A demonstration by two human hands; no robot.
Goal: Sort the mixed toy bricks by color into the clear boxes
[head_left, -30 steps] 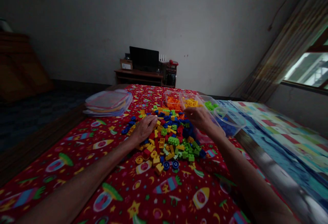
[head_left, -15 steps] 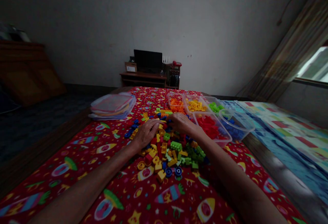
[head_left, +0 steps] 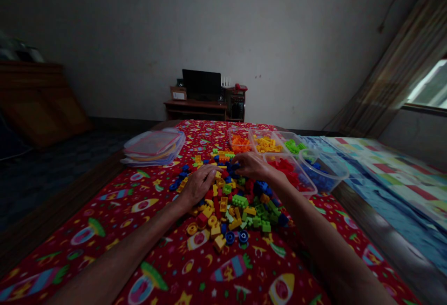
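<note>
A heap of colourful plastic building bricks lies on a red rocket-print bedspread. My left hand rests palm down on the heap's left side, among yellow and blue bricks. My right hand reaches over the heap's far side, with its fingertips among blue bricks. Whether either hand grips a brick is hidden by the fingers. Just beyond my right hand stands a transparent tub of red bricks.
Along the far side stand transparent tubs of orange bricks, yellow bricks, green bricks and blue bricks. A stack of transparent lids lies at left. A patterned quilt lies to the right.
My right hand has moved left and down, from above the tubs onto the heap's far side. My left hand stays on the heap. The view has levelled out, and the red tub now shows.
</note>
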